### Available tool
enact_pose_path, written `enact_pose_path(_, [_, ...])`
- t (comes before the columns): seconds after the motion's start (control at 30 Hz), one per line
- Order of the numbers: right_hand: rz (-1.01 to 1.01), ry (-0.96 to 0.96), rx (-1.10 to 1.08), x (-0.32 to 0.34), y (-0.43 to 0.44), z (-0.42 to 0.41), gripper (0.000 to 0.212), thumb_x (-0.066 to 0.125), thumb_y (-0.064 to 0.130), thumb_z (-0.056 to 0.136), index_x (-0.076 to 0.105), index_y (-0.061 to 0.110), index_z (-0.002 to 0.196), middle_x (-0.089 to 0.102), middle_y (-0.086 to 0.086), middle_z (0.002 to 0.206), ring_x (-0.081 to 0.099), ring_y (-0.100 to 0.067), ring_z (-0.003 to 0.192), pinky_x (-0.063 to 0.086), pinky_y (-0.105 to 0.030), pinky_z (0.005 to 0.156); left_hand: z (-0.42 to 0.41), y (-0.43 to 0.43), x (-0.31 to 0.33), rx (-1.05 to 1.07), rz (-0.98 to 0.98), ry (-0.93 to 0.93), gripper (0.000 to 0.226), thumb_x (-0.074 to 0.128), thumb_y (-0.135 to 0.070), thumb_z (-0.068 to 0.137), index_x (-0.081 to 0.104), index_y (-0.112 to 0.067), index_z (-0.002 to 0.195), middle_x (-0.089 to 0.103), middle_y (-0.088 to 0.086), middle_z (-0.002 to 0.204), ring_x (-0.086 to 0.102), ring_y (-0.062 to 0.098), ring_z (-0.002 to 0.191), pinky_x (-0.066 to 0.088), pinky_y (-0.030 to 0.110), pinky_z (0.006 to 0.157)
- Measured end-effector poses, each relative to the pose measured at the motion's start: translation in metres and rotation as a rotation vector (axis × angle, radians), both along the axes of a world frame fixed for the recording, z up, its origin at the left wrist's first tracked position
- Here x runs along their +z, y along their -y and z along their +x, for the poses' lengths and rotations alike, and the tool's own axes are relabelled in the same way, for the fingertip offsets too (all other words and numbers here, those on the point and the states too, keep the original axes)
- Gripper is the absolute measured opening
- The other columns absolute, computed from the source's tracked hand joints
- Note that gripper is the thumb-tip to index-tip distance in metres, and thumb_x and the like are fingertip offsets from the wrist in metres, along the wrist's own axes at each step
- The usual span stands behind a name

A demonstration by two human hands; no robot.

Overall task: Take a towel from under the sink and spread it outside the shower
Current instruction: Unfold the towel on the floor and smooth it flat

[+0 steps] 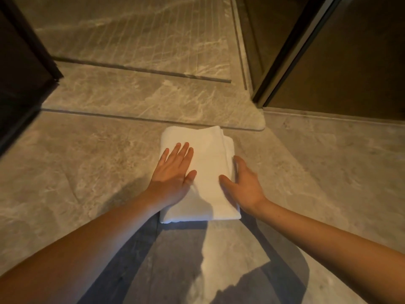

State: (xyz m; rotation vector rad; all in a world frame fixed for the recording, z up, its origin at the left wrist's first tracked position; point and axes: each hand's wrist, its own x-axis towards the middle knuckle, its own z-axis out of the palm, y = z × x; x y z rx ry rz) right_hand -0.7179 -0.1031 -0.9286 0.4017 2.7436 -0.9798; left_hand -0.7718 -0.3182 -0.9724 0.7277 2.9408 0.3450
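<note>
A white towel [203, 154], still folded into a thick rectangle, lies on the grey marble floor just in front of the raised shower threshold [153, 95]. My left hand [175, 170] rests flat on its left half, fingers spread and pointing away from me. My right hand [243, 183] is at the towel's right edge: the thumb lies on top and the fingers curl down around the folded layers at the side.
The grooved shower floor [135, 36] lies beyond the threshold. A dark door panel [19, 69] stands at the left, and a dark framed glass door [341, 62] at the right. Marble floor [65, 167] stretches on both sides of the towel.
</note>
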Motion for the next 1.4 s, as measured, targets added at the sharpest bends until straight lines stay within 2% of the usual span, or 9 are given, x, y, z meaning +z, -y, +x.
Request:
enact_pose_path(0.17, [-0.103, -0.058, 0.002, 0.012, 0.003, 0.005, 0.074, 0.067, 0.034, 0.087, 0.029, 0.023, 0.149, 0.058, -0.006, 0.134, 0.059, -0.027, 0.115, 0.050, -0.037, 0.093, 0.002, -0.001, 0.004, 0.004, -0.025, 0.017, 0.068, 0.013, -0.048, 0.097, 0.004, -0.017, 0.157, -0.004, 0.001, 0.165, -0.011, 0.016, 0.150, -0.007, 0.040, 0.121])
enact_pose_path(0.3, [-0.283, -0.098, -0.012, 0.023, 0.003, 0.005, 0.068, 0.075, 0.019, 0.083, 0.042, 0.026, 0.142, 0.054, 0.009, 0.126, 0.056, 0.008, 0.095, 0.044, -0.003, 0.072, 0.003, -0.001, 0.006, -0.004, -0.030, 0.005, 0.065, 0.021, -0.045, 0.101, 0.005, -0.016, 0.156, -0.001, 0.002, 0.165, -0.009, 0.017, 0.150, -0.008, 0.038, 0.121])
enact_pose_path(0.5, [-0.288, 0.047, 0.226, 0.037, 0.007, 0.016, 0.059, 0.075, 0.013, 0.080, 0.052, 0.027, 0.132, 0.052, 0.003, 0.135, 0.054, -0.017, 0.118, 0.047, -0.040, 0.102, 0.004, -0.002, 0.008, 0.001, -0.043, 0.006, 0.064, 0.021, -0.044, 0.102, 0.005, -0.015, 0.156, -0.001, 0.003, 0.165, -0.008, 0.018, 0.150, -0.004, 0.040, 0.122])
enact_pose_path(0.63, [-0.328, -0.023, 0.198, 0.049, 0.013, 0.019, 0.046, 0.073, 0.010, 0.080, 0.063, 0.027, 0.121, 0.055, 0.001, 0.128, 0.055, -0.015, 0.116, 0.047, -0.040, 0.102, -0.008, 0.000, 0.026, 0.018, 0.101, 0.105, 0.060, 0.035, -0.042, 0.100, 0.016, -0.024, 0.155, 0.023, 0.004, 0.161, 0.015, 0.023, 0.147, 0.011, 0.040, 0.118])
enact_pose_path(0.8, [-0.278, -0.110, 0.342, 0.058, 0.023, 0.024, 0.039, 0.067, 0.003, 0.082, 0.069, 0.018, 0.118, 0.055, -0.004, 0.122, 0.057, -0.022, 0.113, 0.045, -0.035, 0.100, -0.034, -0.015, 0.082, 0.002, 0.555, 0.447, 0.045, 0.044, -0.042, 0.097, 0.034, -0.054, 0.139, 0.062, 0.000, 0.108, 0.058, 0.014, 0.102, 0.043, 0.027, 0.077])
enact_pose_path(0.93, [-0.211, -0.140, 0.473, 0.063, 0.030, 0.020, 0.042, 0.062, -0.001, 0.082, 0.070, 0.018, 0.118, 0.055, -0.009, 0.125, 0.054, -0.023, 0.120, 0.043, -0.035, 0.103, -0.049, -0.046, 0.114, -0.119, 0.430, 0.540, 0.040, 0.046, -0.048, 0.097, 0.040, -0.052, 0.136, 0.050, -0.011, 0.081, 0.051, 0.002, 0.072, 0.034, 0.019, 0.061])
enact_pose_path(1.03, [-0.225, -0.146, 0.479, 0.064, 0.031, 0.018, 0.042, 0.061, -0.004, 0.082, 0.069, 0.017, 0.118, 0.057, -0.008, 0.127, 0.055, -0.020, 0.118, 0.044, -0.032, 0.101, -0.058, -0.056, 0.121, -0.109, 0.242, 0.571, 0.043, 0.057, -0.027, 0.091, 0.054, -0.036, 0.133, 0.058, 0.003, 0.103, 0.055, 0.015, 0.078, 0.042, 0.024, 0.059])
enact_pose_path(1.27, [-0.693, -0.021, 0.211, 0.069, 0.043, 0.018, 0.048, 0.062, -0.011, 0.081, 0.073, 0.023, 0.113, 0.071, 0.005, 0.118, 0.066, -0.012, 0.109, 0.056, -0.029, 0.089, -0.052, 0.004, 0.098, 0.257, 0.986, 0.893, 0.057, 0.066, 0.002, 0.079, 0.066, -0.035, 0.123, 0.060, -0.001, 0.129, 0.064, 0.025, 0.101, 0.052, 0.044, 0.089])
enact_pose_path(1.4, [-0.940, 0.116, 0.183, 0.076, 0.068, 0.008, 0.051, 0.061, -0.011, 0.082, 0.073, 0.026, 0.115, 0.069, 0.003, 0.123, 0.065, -0.021, 0.114, 0.055, -0.043, 0.095, -0.048, 0.046, 0.098, 0.300, 1.213, 0.954, 0.060, 0.069, 0.001, 0.072, 0.068, -0.037, 0.120, 0.062, -0.008, 0.123, 0.065, 0.013, 0.103, 0.053, 0.032, 0.084])
